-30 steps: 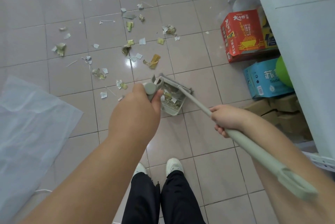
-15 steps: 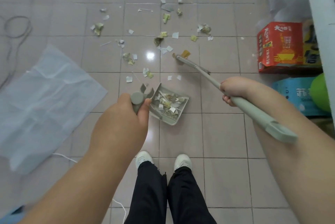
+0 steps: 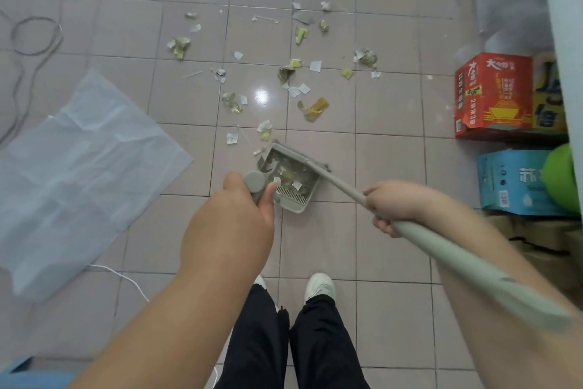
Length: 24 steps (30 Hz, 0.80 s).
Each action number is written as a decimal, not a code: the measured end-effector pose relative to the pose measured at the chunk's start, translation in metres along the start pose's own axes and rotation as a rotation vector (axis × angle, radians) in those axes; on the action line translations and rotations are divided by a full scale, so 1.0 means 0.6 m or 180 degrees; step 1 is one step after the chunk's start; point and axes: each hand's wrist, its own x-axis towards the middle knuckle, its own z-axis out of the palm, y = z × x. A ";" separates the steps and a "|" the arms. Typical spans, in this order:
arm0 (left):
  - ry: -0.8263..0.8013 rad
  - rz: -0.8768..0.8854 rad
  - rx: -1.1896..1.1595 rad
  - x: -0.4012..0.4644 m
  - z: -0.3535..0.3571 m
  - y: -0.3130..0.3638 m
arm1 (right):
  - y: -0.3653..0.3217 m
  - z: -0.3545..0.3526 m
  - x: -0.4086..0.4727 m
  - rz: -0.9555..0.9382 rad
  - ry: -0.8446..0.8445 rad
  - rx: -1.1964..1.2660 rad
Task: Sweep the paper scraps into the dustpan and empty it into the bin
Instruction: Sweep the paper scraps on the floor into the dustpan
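A pale tiled floor (image 3: pixel 388 168) fills the head view, with a crumpled translucent plastic sheet (image 3: pixel 79 174) spread at the left and a red carton (image 3: pixel 492 95) and a blue carton (image 3: pixel 517 180) stacked against the right wall. Paper scraps (image 3: pixel 312 108) lie scattered over the tiles ahead, most of them well apart from the dustpan (image 3: pixel 291 180), which sits on the floor just in front of the feet and already holds a small heap of torn bits.

The left hand (image 3: pixel 233 221) has its fingers (image 3: pixel 268 202) curled tight around the dustpan's upright handle, probably to pin the pan's lip to the floor so scraps cannot slide under it. The right hand (image 3: pixel 394 205) has its fingers wrapped closed round the broom handle (image 3: pixel 441 250), choked well down the shaft for short, controlled strokes. The broom head (image 3: pixel 299 155) rests at the pan's mouth.

By my judgement the sweeping is early; no bin shows here.
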 end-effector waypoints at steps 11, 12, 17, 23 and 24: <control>0.0012 -0.0031 -0.0388 -0.027 -0.013 -0.053 | -0.072 -0.059 -0.030 -0.0029 0.0389 -0.0134; 0.0053 -0.0068 -0.0425 -0.032 -0.019 -0.064 | -0.086 -0.049 -0.018 -0.0047 0.0417 -0.0108; 0.0335 -0.0291 -0.0527 -0.053 -0.042 -0.131 | -0.147 0.018 0.038 -0.0155 0.0379 0.0073; 0.0336 -0.0570 -0.0582 -0.054 -0.051 -0.190 | -0.195 0.108 0.080 -0.0153 0.0264 -0.0063; 0.0334 -0.0595 -0.0558 -0.052 -0.051 -0.196 | -0.201 0.121 0.083 -0.0126 0.0229 -0.0106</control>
